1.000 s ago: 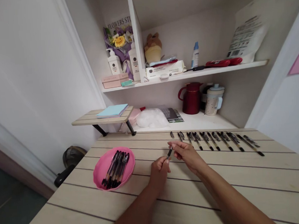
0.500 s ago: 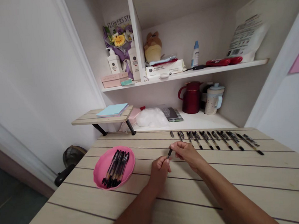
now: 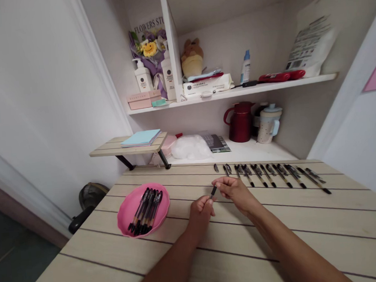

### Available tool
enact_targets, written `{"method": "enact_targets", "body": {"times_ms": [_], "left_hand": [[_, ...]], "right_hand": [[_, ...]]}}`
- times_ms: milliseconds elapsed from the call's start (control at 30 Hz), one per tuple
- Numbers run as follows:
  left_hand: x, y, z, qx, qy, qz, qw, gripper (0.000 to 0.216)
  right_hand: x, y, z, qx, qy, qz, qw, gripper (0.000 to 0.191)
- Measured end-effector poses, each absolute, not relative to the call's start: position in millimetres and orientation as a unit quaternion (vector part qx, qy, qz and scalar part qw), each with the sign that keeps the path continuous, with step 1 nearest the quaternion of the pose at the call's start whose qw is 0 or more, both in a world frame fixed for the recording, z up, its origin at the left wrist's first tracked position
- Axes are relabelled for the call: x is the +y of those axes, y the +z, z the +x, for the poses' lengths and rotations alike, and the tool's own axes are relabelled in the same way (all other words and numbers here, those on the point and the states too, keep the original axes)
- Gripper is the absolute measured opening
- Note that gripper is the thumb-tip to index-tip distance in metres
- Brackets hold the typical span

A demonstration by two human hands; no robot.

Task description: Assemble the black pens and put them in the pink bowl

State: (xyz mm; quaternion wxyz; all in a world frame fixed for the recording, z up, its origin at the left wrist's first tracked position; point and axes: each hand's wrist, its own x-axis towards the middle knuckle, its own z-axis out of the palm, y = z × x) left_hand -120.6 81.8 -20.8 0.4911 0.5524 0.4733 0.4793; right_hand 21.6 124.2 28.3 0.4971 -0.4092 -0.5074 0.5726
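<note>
A dark pen is held at a tilt over a slatted table, its lower end enclosed by the curled fingers of the left hand, its upper end pinched by the right hand's thumb and fingertips. More pens are gathered in a pink bowl; others are lined up with loose caps.

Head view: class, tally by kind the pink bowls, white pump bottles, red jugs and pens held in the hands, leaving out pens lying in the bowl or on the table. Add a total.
Pink bowl: 1
White pump bottles: 2
Red jug: 1
Held pen: 1
Total: 5
</note>
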Motion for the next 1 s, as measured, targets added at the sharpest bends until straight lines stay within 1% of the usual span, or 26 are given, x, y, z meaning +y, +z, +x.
{"method": "enact_targets", "body": {"times_ms": [133, 233, 400, 567, 767, 867, 1000], "left_hand": [[79, -17, -119, 0.420, 0.480, 0.514, 0.573, 0.035], [78, -14, -119, 0.396, 0.479, 0.496, 0.606, 0.039], [78, -11, -120, 0.381, 0.483, 0.488, 0.619, 0.039], [78, -11, -120, 0.388, 0.474, 0.488, 0.621, 0.041], [76, -10, -121, 0.346, 0.466, 0.470, 0.665, 0.041], [75, -9, -121, 0.318, 0.463, 0.453, 0.692, 0.039], [74, -9, -121, 0.304, 0.457, 0.440, 0.710, 0.038]], "right_hand": [[123, 29, 27, -0.508, 0.618, -0.371, 0.471, 0.036], [122, 29, 28, -0.508, 0.636, -0.348, 0.466, 0.038], [123, 30, 25, -0.502, 0.624, -0.367, 0.473, 0.042], [123, 30, 25, -0.504, 0.592, -0.391, 0.493, 0.036], [119, 36, 28, -0.512, 0.642, -0.330, 0.466, 0.037], [117, 39, 28, -0.497, 0.661, -0.300, 0.475, 0.038], [117, 39, 27, -0.490, 0.655, -0.313, 0.482, 0.037]]}}
